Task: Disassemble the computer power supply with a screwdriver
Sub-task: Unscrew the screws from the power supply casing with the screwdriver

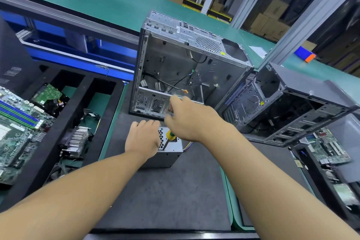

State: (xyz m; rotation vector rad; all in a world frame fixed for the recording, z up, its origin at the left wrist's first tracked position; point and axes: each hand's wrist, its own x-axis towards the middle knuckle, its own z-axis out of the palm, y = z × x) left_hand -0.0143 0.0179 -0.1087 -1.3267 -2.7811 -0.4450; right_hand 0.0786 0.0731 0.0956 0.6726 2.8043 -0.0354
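The green surface (116, 2) runs far behind the power supply (167, 157) and to both sides of it. A dark mat (165, 191) lies on this surface, and the power supply stands on it, near the mat's far end. Directly behind the power supply, close to it, an open silver computer case (175, 64) stands upright with its open side facing the camera; loose black cables lie inside. To the right of the power supply and a little behind it, a second, darker case (292, 107) lies tilted, its open side also facing the camera. To the left of the power supply sits a black tray (56, 132) with compartments. The compartment farthest from the power supply holds a motherboard (17, 132), and a nearer one holds a finned heatsink (78, 140). Farther right of the power supply, past the second case, another circuit board (327, 150) lies flat.

The power supply is a small grey metal box with a honeycomb grille on top and coloured wires coming out on its right side. The left hand (143, 136) lies palm down on its top, fingers laid loosely forward and gripping nothing. The right hand (189, 121) hovers just above and behind the box, fingers curled round the yellow-green handle of a screwdriver (170, 136). The tool leans, and its shaft points down to the box's top near the front edge.
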